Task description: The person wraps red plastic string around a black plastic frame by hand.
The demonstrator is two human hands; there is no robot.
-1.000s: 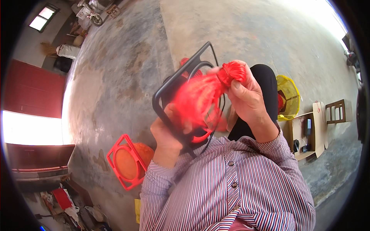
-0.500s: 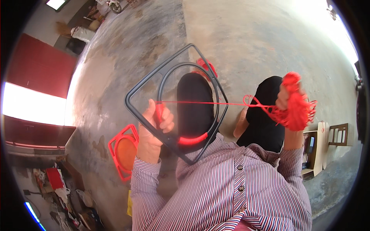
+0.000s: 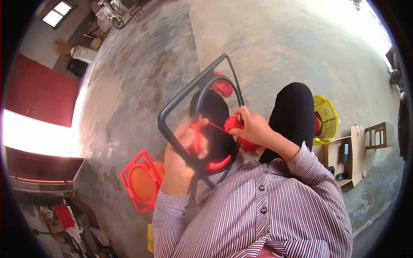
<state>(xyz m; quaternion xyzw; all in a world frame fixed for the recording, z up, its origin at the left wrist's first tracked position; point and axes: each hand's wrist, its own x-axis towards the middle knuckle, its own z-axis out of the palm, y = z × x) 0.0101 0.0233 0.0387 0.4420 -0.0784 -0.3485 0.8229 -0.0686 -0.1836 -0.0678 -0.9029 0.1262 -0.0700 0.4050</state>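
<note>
My left hand [image 3: 178, 165] grips a black square frame [image 3: 189, 89] with a round ring inside it, held tilted above my left thigh. Red cord is wound around the ring where my left fingers and thumb close on it. Another red wound stretch [image 3: 220, 163] covers the ring's lower part. My right hand [image 3: 258, 129] is closed on a bundle of red cord [image 3: 233, 124] at the frame's right side. A short strand runs from that bundle to the left fingers. Part of the bundle hangs below the right hand, and its palm is hidden.
A red frame [image 3: 127, 175] with an orange round panel lies on the floor at left. Beyond my left knee is a red object [image 3: 223, 88]. To the right are a yellow basket [image 3: 334, 120], an open cardboard box [image 3: 357, 157] and a small wooden stool [image 3: 379, 136]. Clutter [image 3: 66, 217] lies lower left.
My right hand has come from far right in to the frame, bringing the cord bundle. The long taut strand is now short. The frame has tilted, still in my left hand.
</note>
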